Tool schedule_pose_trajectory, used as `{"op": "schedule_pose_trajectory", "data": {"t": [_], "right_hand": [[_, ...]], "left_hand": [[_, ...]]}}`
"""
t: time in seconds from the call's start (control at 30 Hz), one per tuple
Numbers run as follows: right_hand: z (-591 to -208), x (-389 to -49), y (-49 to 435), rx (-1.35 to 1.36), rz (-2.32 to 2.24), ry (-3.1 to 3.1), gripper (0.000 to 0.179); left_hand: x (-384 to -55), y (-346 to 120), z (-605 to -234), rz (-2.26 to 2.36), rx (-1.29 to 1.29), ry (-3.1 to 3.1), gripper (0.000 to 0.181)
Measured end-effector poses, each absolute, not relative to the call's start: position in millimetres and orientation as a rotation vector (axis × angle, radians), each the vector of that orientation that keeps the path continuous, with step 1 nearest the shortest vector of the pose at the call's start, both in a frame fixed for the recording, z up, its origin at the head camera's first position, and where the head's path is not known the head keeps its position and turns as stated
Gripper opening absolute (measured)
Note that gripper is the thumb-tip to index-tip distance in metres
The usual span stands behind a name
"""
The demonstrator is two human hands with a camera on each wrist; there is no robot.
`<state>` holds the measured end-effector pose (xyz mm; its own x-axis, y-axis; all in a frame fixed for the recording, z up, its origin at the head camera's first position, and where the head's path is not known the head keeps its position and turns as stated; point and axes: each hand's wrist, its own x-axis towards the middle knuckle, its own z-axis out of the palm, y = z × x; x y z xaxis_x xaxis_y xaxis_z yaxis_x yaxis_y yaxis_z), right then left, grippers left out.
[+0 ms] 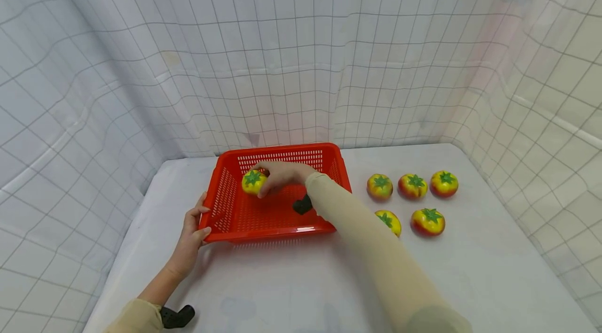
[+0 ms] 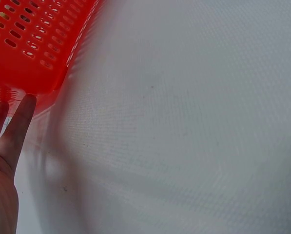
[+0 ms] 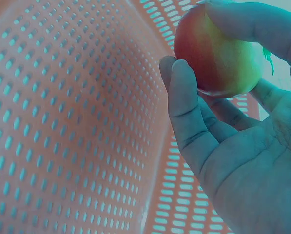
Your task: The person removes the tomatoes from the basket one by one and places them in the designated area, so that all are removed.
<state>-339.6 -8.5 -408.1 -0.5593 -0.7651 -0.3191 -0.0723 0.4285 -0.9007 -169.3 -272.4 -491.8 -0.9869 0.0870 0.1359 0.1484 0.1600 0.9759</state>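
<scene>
A red perforated plastic basket [image 1: 277, 230] stands on the white table. Inside it, my right hand [image 1: 284, 173] holds a yellow-and-red tomato [image 1: 254, 182] with a green star-shaped top, near the basket's left end. Seen from the right wrist, fingers and thumb curl round the tomato [image 3: 223, 53], which is off the perforated floor. My left hand [image 1: 190, 236] grips the basket's left rim at the near corner, thumb on the rim. In the left wrist view, two fairly straight fingers [image 2: 19, 124] touch the basket's outside; the thumb is out of that view.
Right of the basket lie several similar tomatoes [image 1: 412, 186] in two rows; my right sleeve [image 1: 371, 244] partly covers one [image 1: 389, 222]. White grid-patterned curtains [image 1: 282, 50] enclose the table [image 1: 263, 286] at the back and sides. Black devices are at both wrists.
</scene>
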Motion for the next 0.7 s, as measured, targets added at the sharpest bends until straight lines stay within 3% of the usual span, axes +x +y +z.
{"op": "schedule_pose_trajectory", "data": {"t": [0.7], "right_hand": [[-387.4,-339.9,58.5,-0.814,-1.163,1.888,0.066]], "left_hand": [[-171.0,-274.9,-493.5,-1.944,-0.264,-2.379,0.043]]}}
